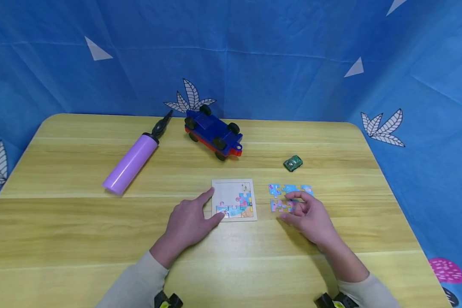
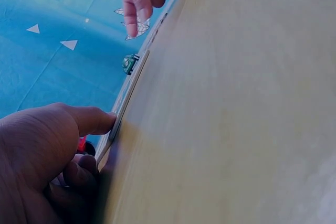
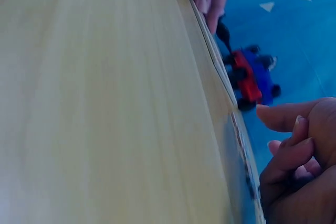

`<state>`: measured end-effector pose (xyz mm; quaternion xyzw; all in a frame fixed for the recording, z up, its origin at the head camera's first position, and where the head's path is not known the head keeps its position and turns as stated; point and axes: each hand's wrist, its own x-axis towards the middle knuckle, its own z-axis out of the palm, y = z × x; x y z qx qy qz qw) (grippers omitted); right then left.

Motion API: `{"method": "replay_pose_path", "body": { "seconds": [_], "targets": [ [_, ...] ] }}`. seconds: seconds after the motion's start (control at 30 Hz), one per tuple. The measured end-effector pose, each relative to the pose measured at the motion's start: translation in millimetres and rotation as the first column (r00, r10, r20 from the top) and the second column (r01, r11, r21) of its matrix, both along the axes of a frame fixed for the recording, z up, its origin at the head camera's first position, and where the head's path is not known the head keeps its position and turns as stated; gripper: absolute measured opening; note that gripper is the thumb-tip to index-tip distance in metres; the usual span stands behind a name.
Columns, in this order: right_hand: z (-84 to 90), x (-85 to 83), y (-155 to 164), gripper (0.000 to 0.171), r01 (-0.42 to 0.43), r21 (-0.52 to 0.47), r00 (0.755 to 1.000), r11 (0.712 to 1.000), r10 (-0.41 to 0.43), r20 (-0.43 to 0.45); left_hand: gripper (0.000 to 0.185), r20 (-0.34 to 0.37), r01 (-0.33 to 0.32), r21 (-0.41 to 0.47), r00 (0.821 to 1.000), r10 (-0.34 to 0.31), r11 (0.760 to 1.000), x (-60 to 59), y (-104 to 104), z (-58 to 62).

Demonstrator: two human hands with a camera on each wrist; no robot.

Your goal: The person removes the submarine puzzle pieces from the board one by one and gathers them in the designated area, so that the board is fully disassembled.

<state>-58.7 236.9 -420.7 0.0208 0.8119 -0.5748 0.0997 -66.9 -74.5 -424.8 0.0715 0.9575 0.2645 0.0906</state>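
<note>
A square puzzle tray [image 1: 231,188] with a pale frame lies on the table, with joined pieces along its bottom and right side. My left hand [image 1: 192,220] holds the tray at its left side, the thumb over the front edge and the index finger at the left edge. The left wrist view has the thumb [image 2: 97,120] against the tray's rim. Over a group of loose puzzle pieces [image 1: 288,188] hovers my right hand [image 1: 312,216], thumb and index finger apart with nothing between them. Its other fingers [image 3: 289,163] are bent, and it partly hides the pieces.
Behind the pieces stands a small green toy car [image 1: 293,163]. A blue and red toy vehicle [image 1: 213,132] lies overturned at the back middle. To the left is a purple hand pump [image 1: 131,164] with a black nozzle. A blue cloth [image 1: 285,64] hangs behind the wooden table [image 1: 81,231].
</note>
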Motion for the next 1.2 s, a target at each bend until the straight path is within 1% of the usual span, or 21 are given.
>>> {"method": "replay_pose_path", "body": {
  "seconds": [0.13,0.27,0.4,0.6,0.8,0.93,1.2],
  "targets": [
    [1.8,0.4,-14.6,0.045,-0.028,0.013,0.999,1.0,0.028,-0.016,0.075,0.0,0.0,-0.002,1.0,0.0,1.0,-0.2,0.2,-0.3],
    [1.6,0.7,-26.8,0.044,-0.061,-0.011,0.998,0.998,0.061,-0.03,0.075,-0.005,0.002,-0.002,1.0,-0.002,1.0,0.0,-0.1,-0.5],
    [2.2,0.1,-38.5,0.046,-0.07,-0.027,0.997,0.997,0.069,-0.038,0.076,-0.007,0.006,0.001,1.0,-0.006,1.0,0.1,-0.4,-0.6],
    [2.4,-3.5,-56.0,0.049,-0.099,-0.006,0.994,0.995,0.098,-0.055,0.075,-0.008,0.01,0.002,1.0,-0.01,1.0,-0.2,-0.7,-0.3],
    [3.2,-6.4,-70.8,0.052,-0.114,-0.023,0.993,0.993,0.113,-0.032,0.075,-0.014,0.017,-0.001,1.0,-0.017,1.0,0.1,-1.1,-0.2],
    [4.5,-8.2,-78.0,0.055,-0.113,-0.008,0.993,0.994,0.113,-0.021,0.075,-0.019,0.022,-0.001,1.0,-0.022,1.0,0.2,-1.3,-0.5],
    [3.4,-13.7,-88.4,0.052,-0.138,0.033,0.989,0.99,0.14,-0.046,0.076,-0.013,0.022,-0.005,1.0,-0.022,1.0,-0.6,-1.3,-0.2]
  ]
}}
